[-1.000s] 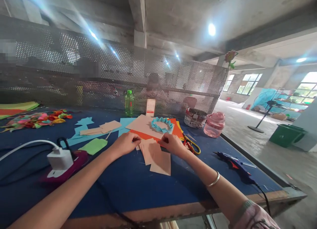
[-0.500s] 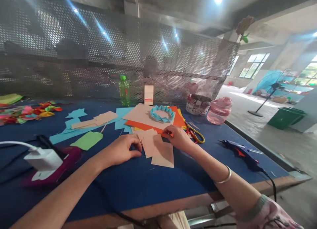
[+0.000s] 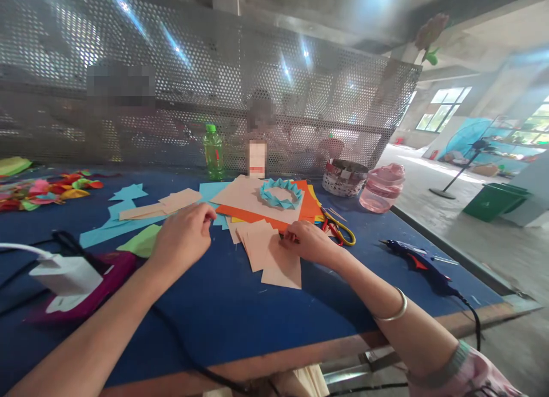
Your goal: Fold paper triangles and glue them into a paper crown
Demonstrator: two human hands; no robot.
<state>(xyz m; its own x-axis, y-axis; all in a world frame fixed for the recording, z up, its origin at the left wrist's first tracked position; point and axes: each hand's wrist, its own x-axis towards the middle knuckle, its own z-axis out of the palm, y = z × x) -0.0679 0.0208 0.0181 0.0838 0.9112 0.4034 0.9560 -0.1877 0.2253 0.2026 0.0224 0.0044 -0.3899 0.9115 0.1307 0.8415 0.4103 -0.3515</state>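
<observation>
Two hands at a blue worktop (image 3: 240,334), seen from the head camera. Right hand (image 3: 309,243), with a metal bangle (image 3: 395,308) on the forearm: grip closed, the fingertips (image 3: 288,234) on the upper edge of a loose stack of peach paper sheets (image 3: 274,265), which lies on the worktop directly in front of the person. Left hand (image 3: 182,239): raised above the worktop, left of the stack, fingers loosely curled, grip half open, nothing visible in it. Beyond the stack, and overlapped by it, an orange sheet (image 3: 257,223) lies under a large peach sheet (image 3: 238,199), which carries a ring of folded blue paper (image 3: 281,183) lying flat. Yellow-handled scissors (image 3: 343,234) lie just right of the right hand, and a blue glue gun (image 3: 418,266) lies farther right. Left of the left hand are teal paper cutouts (image 3: 118,217), tan paper strips (image 3: 171,203), a green paper piece (image 3: 141,241), a white charger (image 3: 66,275) and a heap of paper petals (image 3: 43,190). Along the far edge stand a green bottle (image 3: 213,152), a woven tin (image 3: 343,178) and a pink jar (image 3: 381,189), before a perforated metal screen (image 3: 193,59).
</observation>
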